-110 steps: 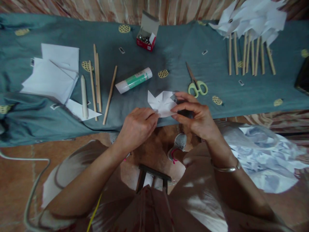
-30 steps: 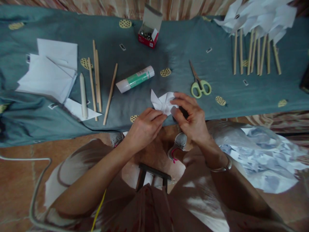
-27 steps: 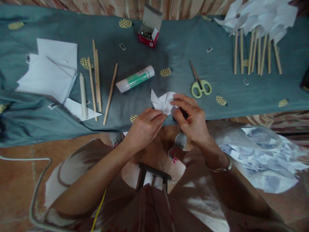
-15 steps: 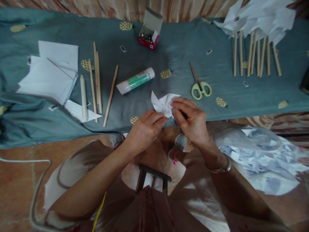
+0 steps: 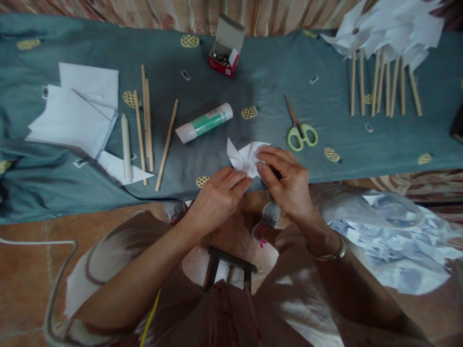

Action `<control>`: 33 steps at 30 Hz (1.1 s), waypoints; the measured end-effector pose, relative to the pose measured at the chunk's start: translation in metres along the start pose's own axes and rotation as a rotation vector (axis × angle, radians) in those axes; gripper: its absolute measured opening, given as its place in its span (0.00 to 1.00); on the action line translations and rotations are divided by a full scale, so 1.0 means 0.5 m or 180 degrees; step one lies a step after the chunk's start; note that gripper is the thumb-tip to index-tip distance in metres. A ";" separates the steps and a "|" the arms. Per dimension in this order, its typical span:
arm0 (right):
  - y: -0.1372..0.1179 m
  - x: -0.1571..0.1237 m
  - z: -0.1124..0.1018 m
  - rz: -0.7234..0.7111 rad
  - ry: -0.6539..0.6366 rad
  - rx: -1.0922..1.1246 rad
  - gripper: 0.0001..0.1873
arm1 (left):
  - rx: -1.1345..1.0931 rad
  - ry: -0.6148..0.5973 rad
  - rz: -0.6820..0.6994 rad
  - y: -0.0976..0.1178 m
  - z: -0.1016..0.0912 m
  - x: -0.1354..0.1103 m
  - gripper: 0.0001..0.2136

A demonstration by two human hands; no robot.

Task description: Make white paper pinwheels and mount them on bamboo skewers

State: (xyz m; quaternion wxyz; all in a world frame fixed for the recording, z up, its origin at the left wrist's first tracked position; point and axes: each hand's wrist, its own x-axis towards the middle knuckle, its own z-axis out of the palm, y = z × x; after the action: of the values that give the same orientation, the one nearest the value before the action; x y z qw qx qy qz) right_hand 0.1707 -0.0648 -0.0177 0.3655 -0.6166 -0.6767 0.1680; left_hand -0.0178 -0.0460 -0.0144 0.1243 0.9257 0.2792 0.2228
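A small white paper pinwheel (image 5: 247, 155) is held between my two hands near the table's front edge, its folded blades pointing outward. My left hand (image 5: 221, 195) pinches its lower left side. On its right side, the thumb and fingers of my right hand (image 5: 286, 179) grip another blade. My fingertips cover parts of the lower and right blades. Just beyond the pinwheel lies a green and white glue stick (image 5: 205, 123). Scissors with light green handles (image 5: 301, 132) rest to the right of it, blades pointing away.
Wooden sticks (image 5: 166, 144) and a pale pointed rod (image 5: 126, 147) lie on the left beside stacked white paper (image 5: 72, 115). An open red box (image 5: 224, 53) of small metallic pieces stands at the back. Finished pinwheels (image 5: 394, 36) are at far right; a bag of paper scraps (image 5: 394, 241) sits below.
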 end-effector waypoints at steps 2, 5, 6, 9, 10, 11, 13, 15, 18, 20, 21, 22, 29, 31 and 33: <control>0.000 0.001 -0.002 0.0057 0.0025 0.0028 0.12 | -0.0020 0.0016 -0.0001 0.000 0.001 -0.001 0.08; 0.001 0.004 -0.005 0.0132 -0.0022 0.0019 0.12 | -0.0074 0.0044 -0.0006 0.000 0.004 -0.002 0.08; 0.001 0.005 -0.005 0.0142 -0.0029 -0.0009 0.12 | -0.0106 0.0063 -0.0007 0.000 0.005 -0.002 0.08; 0.003 0.008 -0.004 0.0209 0.0071 -0.0025 0.09 | -0.0313 0.0175 -0.0062 0.001 -0.001 -0.001 0.09; 0.004 0.009 -0.004 0.0274 0.0128 0.0028 0.08 | -0.0432 0.0223 -0.0131 0.000 -0.006 -0.001 0.10; 0.004 0.010 -0.003 0.0378 0.0174 0.0120 0.08 | -0.0567 0.0283 -0.0241 -0.002 -0.012 0.000 0.11; 0.004 0.014 -0.003 0.0674 0.0227 0.0389 0.08 | -0.0818 0.0460 -0.0576 -0.010 -0.023 0.002 0.14; 0.002 0.020 -0.002 0.0964 0.0305 0.0744 0.07 | -0.1027 0.0777 -0.0998 -0.022 -0.028 0.004 0.18; 0.000 0.032 0.001 0.1164 0.0543 0.1345 0.06 | -0.1557 0.1339 -0.1582 -0.042 -0.017 0.006 0.28; -0.001 0.040 0.004 0.1241 0.0704 0.1723 0.05 | -0.2184 0.1510 -0.1922 -0.048 -0.004 0.011 0.33; -0.002 0.043 0.005 0.1290 0.0774 0.1881 0.05 | -0.2587 0.1518 -0.2117 -0.047 0.002 0.016 0.35; -0.004 0.046 0.006 0.1330 0.0833 0.2010 0.05 | -0.3014 0.1506 -0.2296 -0.044 0.005 0.021 0.35; -0.039 0.040 -0.002 0.1206 0.0768 0.2013 0.05 | -0.4731 0.1077 -0.3256 -0.001 -0.002 0.057 0.16; -0.049 0.035 -0.009 0.1109 0.0670 0.1945 0.06 | -0.4695 0.1210 -0.3385 0.000 0.002 0.059 0.15; -0.051 0.031 -0.014 0.1051 0.0580 0.1993 0.08 | -0.4669 0.1294 -0.3444 -0.003 0.006 0.059 0.15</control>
State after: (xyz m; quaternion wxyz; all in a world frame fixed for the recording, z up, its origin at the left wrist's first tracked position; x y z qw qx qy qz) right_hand 0.1580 -0.0563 0.0089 0.5633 -0.5882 -0.4485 0.3682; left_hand 0.0051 -0.0285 -0.0076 0.7134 0.3032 0.4782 0.4129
